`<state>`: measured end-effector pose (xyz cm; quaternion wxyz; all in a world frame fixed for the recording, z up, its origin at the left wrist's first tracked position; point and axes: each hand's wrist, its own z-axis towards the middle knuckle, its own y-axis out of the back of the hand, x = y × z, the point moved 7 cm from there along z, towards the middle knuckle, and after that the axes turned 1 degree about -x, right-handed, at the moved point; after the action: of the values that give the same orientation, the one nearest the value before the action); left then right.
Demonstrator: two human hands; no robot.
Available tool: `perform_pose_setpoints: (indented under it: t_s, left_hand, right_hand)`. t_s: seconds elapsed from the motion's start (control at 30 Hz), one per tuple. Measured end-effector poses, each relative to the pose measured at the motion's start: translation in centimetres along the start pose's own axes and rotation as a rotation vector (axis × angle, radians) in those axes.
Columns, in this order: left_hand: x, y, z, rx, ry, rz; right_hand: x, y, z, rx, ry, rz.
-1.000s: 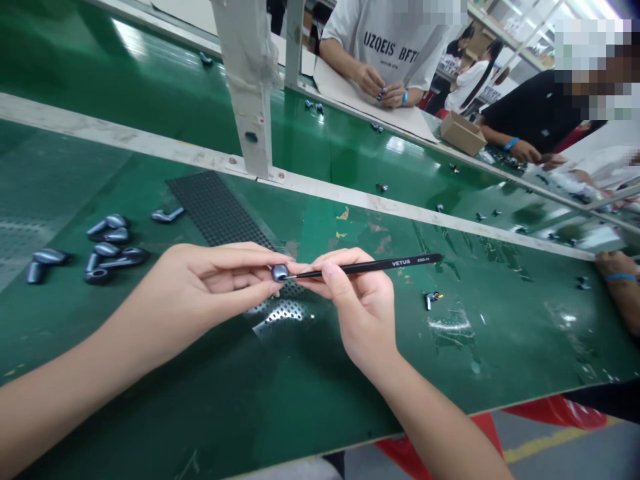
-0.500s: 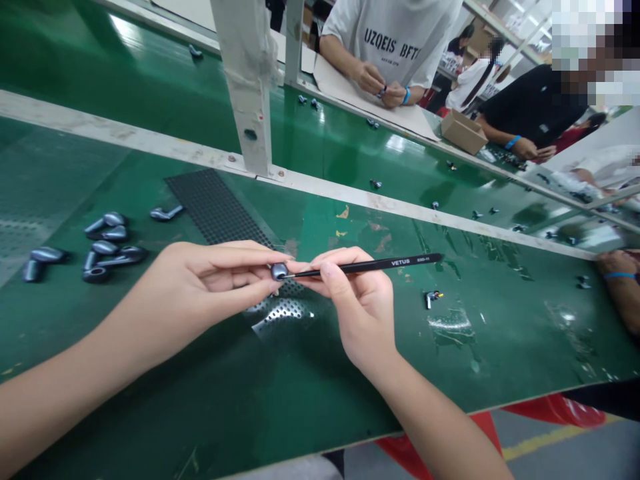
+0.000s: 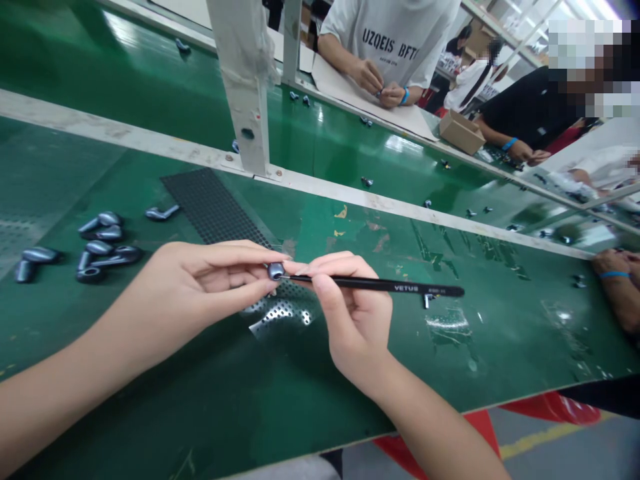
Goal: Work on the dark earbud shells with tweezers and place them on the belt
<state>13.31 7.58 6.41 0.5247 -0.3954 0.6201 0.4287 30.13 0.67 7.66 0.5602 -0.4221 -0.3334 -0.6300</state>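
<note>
Between thumb and fingers of my left hand [image 3: 215,277] is a small dark blue-grey earbud [image 3: 275,271], mostly covered by the fingertips. My right hand [image 3: 357,310] pinches black tweezers [image 3: 375,283] marked VETUS. Their thin tips meet the open end of the earbud; whether they grip anything inside is too small to tell. Several more blue-grey earbuds [image 3: 107,250] lie in a loose group left of my left hand, and a single earbud [image 3: 163,212] rests near the black perforated mat [image 3: 213,203].
A small earbud part [image 3: 427,301] lies on the green bench [image 3: 320,400] to the right. A white post [image 3: 245,100] and rail [image 3: 350,197] border a green conveyor [image 3: 340,147] carrying scattered earbuds. Across it sits a person in a white shirt [image 3: 390,40], beside a cardboard box [image 3: 461,131].
The tweezers' rear end has swung down and toward me, while the tips stay at the earbud. My left hand keeps its hold. Pieces on the conveyor have shifted slightly left.
</note>
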Motion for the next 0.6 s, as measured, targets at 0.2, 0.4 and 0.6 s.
perform_pose_setpoints:
  t_s: [0.2, 0.4, 0.6]
  left_hand:
    - [0.1, -0.1, -0.2, 0.011, 0.028, -0.046]
    - [0.1, 0.0, -0.3, -0.016, 0.029, -0.067]
    - [-0.3, 0.0, -0.2, -0.036, 0.019, -0.086]
  right_hand:
    - [2.3, -0.4, -0.4, 0.101, 0.320, -0.194]
    - [2.9, -0.7, -0.9, 0.149, 0.445, -0.340]
    - [2.9, -1.0, -1.2, 0.141, 0.529, -0.415]
